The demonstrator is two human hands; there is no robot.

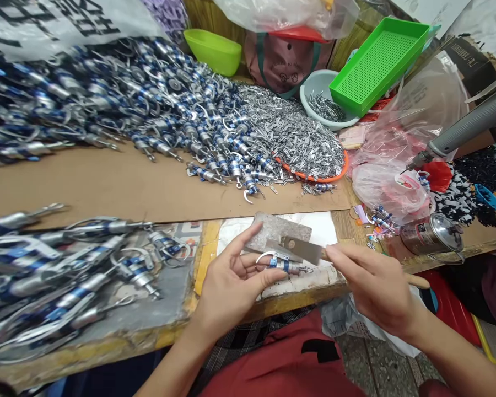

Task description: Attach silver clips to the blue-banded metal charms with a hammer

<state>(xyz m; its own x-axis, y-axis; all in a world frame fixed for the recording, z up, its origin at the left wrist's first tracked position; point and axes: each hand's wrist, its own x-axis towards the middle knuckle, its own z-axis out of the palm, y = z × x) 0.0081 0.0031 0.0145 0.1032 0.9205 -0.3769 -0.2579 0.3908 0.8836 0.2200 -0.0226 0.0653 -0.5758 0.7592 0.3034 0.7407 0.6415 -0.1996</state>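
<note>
My left hand (235,281) pinches a small blue-and-silver metal cylinder fitting (287,266) with a curved lever arm and an eye at its right end. The fitting is held by the near edge of a grey metal slab (268,229). Closed around the wooden handle of a hammer (308,251), my right hand (380,286) keeps the flat metal head just above the fitting and over the slab. Whether the head touches the fitting I cannot tell. Under the slab lies a white sheet (322,223) on the worn bench.
Similar fittings form a large heap (149,94) at the back and another pile (66,275) at left. Small metal plates (301,143) spill around an orange rim. A green tray (380,63) leans on a pale bowl (322,82). At right are a power screwdriver (463,132) and a metal can (425,234).
</note>
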